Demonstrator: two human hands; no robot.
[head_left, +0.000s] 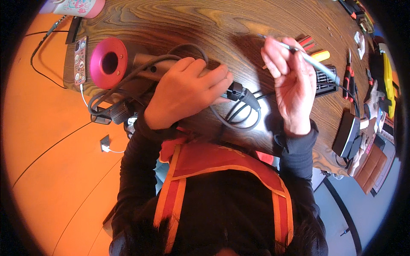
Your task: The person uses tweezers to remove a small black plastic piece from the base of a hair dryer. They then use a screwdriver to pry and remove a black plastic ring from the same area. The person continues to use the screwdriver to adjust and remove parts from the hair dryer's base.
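Note:
My left hand (185,91) is closed around the handle of a hair dryer with a pink ring-shaped head (119,49). The dryer lies on its side on the wooden table, its head to the left. Past my fingers the handle's black end (235,91) shows, and a grey cable (256,115) runs out of it in loops. In my right hand (294,81), palm turned up, a slim silver screwdriver (318,64) is pinched between the fingers, its tip pointing to the upper left and apart from the dryer. My left hand hides most of the handle.
Beside my right hand lie a black bit case (328,83), a yellow-handled tool (320,56) and red-handled tools (306,42). Red-and-black pliers (349,79) are farther right. A power strip (80,59) stands at the table's left edge; a black plug (120,112) hangs near it.

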